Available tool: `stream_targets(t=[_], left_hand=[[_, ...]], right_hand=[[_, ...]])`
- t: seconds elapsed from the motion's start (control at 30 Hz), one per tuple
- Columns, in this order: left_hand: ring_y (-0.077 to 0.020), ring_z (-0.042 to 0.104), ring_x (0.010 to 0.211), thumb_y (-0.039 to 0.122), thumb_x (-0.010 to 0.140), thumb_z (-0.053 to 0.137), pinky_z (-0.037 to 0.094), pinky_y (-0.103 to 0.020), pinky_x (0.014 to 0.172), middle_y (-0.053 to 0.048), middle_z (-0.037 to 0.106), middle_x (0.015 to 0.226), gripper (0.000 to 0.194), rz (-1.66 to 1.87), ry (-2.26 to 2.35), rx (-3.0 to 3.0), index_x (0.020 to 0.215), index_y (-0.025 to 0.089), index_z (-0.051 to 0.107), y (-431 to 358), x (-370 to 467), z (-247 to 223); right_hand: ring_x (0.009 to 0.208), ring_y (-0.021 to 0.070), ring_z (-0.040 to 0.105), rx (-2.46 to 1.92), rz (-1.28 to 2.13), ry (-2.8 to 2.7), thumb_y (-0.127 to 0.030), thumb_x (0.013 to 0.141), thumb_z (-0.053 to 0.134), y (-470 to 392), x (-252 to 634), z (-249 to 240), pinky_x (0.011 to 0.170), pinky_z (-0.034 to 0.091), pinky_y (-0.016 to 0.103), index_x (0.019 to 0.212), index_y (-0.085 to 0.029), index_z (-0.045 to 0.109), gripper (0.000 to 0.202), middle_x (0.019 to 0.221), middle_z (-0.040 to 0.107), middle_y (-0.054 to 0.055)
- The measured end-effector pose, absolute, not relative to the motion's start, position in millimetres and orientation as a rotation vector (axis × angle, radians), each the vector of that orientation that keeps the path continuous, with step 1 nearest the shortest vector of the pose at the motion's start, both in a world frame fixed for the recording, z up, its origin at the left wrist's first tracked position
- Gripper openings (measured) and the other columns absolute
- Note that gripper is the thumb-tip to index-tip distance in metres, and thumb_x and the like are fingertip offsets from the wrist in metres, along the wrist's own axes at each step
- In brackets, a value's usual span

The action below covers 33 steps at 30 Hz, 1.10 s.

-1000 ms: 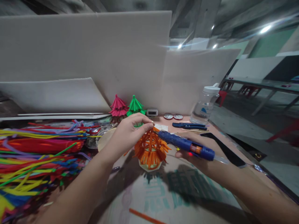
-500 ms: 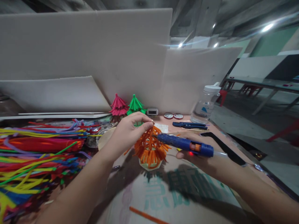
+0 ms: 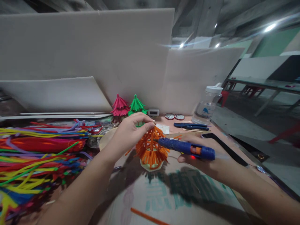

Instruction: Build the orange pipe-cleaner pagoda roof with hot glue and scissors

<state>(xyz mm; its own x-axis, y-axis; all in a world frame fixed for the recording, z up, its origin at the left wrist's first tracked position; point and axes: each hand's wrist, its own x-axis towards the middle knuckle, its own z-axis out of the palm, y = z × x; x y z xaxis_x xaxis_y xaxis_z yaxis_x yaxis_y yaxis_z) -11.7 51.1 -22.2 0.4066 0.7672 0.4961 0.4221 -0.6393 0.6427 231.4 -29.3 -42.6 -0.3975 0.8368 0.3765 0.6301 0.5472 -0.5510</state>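
Note:
Thumb and fingertips of my left hand (image 3: 133, 129) pinch the top of an orange pipe-cleaner tree (image 3: 152, 153), holding it upright over the cardboard. The tree has a fringed lower tier, bare sloping ribs above, and a pale many-sided base (image 3: 151, 166). My right hand (image 3: 199, 159) is wrapped round a blue hot glue gun (image 3: 187, 148) with a red light glowing on it. The gun's nozzle points left and reaches the orange ribs; whether it touches them I cannot tell. One loose orange pipe cleaner (image 3: 148, 217) lies at the near edge.
Bundles of coloured pipe cleaners (image 3: 39, 153) cover the left side. A pink tree (image 3: 120, 106) and a green tree (image 3: 136, 104) stand behind, beside a small digital display (image 3: 153, 112). Farther right are a dark blue cutting tool (image 3: 191, 126) and a water bottle (image 3: 206, 106). White boards (image 3: 131, 59) rise behind.
The glue gun has shifted slightly down along the orange ribs. My left hand keeps its pinch on the tree's top, and the whole view has moved a touch.

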Motion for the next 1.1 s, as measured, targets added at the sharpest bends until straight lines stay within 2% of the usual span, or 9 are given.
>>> stream_targets(t=[0.1,0.27,0.33,0.57,0.67,0.8,1.1], left_hand=[[-0.0174,0.064,0.086,0.034,0.09,0.062,0.047,-0.028,0.08,-0.003,0.07,0.092,0.018,1.114,1.018,2.252,0.084,0.019,0.071,51.4,-12.5,-22.7],[-0.0179,0.064,0.087,0.034,0.09,0.062,0.047,-0.029,0.083,-0.003,0.07,0.092,0.018,1.125,1.024,2.261,0.084,0.019,0.071,51.6,-12.7,-23.9],[-0.0183,0.064,0.088,0.034,0.09,0.062,0.047,-0.03,0.083,-0.003,0.07,0.092,0.018,1.125,1.024,2.259,0.083,0.019,0.071,51.5,-12.5,-24.0],[-0.0186,0.065,0.087,0.033,0.089,0.062,0.047,-0.03,0.082,-0.004,0.071,0.092,0.018,1.134,1.019,2.247,0.082,0.019,0.07,50.8,-13.5,-23.0],[-0.0186,0.065,0.088,0.033,0.089,0.062,0.047,-0.03,0.082,-0.004,0.071,0.092,0.017,1.132,1.024,2.242,0.082,0.019,0.071,50.4,-13.0,-22.6],[-0.0179,0.064,0.087,0.034,0.09,0.062,0.047,-0.029,0.082,-0.003,0.07,0.092,0.018,1.131,1.018,2.243,0.083,0.02,0.071,50.6,-12.5,-23.0],[-0.0187,0.064,0.089,0.034,0.091,0.059,0.047,-0.03,0.085,-0.005,0.071,0.095,0.02,1.138,1.021,2.295,0.085,0.018,0.07,51.5,-13.0,-22.3]], right_hand=[[0.092,0.0227,0.068,-1.128,0.455,-2.17,-0.043,0.089,0.067,-31.1,229.8,-40.7,0.077,0.052,0.031,0.095,-0.026,0.069,0.018,0.101,0.074,0.003],[0.071,0.019,0.065,-1.205,0.38,-2.172,-0.041,0.087,0.069,-36.3,225.7,-34.3,0.064,0.048,0.03,0.08,-0.025,0.068,0.018,0.08,0.072,0.0],[0.068,0.0176,0.063,-1.217,0.42,-2.19,-0.04,0.087,0.069,-37.6,225.2,-33.4,0.062,0.047,0.028,0.079,-0.025,0.067,0.018,0.076,0.07,-0.001],[0.074,0.017,0.065,-1.186,0.494,-2.175,-0.033,0.088,0.069,-38.2,226.0,-34.8,0.066,0.048,0.027,0.085,-0.026,0.067,0.008,0.085,0.072,-0.002],[0.076,0.0187,0.065,-1.239,0.449,-2.153,-0.035,0.088,0.068,-38.5,225.1,-33.5,0.066,0.048,0.029,0.081,-0.025,0.068,0.012,0.085,0.072,0.0],[0.067,0.0169,0.063,-1.229,0.428,-2.166,-0.037,0.087,0.069,-38.1,224.4,-30.8,0.062,0.046,0.028,0.079,-0.025,0.068,0.014,0.077,0.07,-0.001],[0.065,0.0172,0.063,-1.187,0.481,-2.188,-0.043,0.09,0.064,-38.0,230.5,-32.8,0.057,0.045,0.027,0.081,-0.023,0.067,0.022,0.077,0.071,0.002]])
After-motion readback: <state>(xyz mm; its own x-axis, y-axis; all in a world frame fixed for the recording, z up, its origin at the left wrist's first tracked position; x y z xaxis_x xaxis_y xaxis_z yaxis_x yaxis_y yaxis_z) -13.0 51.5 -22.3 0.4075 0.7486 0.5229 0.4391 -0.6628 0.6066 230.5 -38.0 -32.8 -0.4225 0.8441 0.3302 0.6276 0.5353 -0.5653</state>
